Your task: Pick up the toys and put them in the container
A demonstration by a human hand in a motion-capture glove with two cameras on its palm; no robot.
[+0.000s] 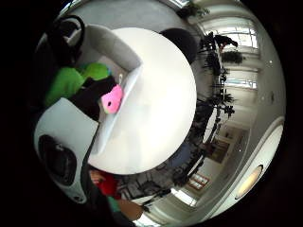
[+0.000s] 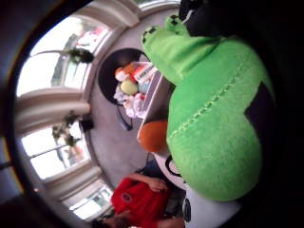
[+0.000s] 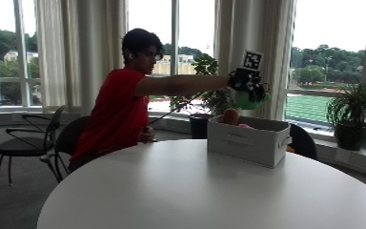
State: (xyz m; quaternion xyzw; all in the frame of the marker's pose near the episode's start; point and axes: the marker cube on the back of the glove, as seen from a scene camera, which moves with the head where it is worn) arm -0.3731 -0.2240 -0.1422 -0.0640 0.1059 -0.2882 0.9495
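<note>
The person's arm is stretched out over the white table (image 3: 189, 191), the gloved right hand (image 3: 246, 82) grasping a green plush toy (image 3: 251, 99) that hangs below the palm, above the open grey box (image 3: 249, 141); 2 toys, orange (image 3: 231, 116) and pink (image 3: 244, 126), sit inside

Daylight from tall windows (image 3: 189, 43) behind the person; the panes are blown out white. The person (image 3: 116, 114) is backlit and dark, detail lost in shade. Desk (image 3: 189, 191) top catches soft even sheen, with a faint shadow beside the box (image 3: 248, 140). Outside view is soft throughout. Palm views bend hard at the rims and fade to black. The green toy (image 2: 213, 123) looms close and slightly blurred.
</note>
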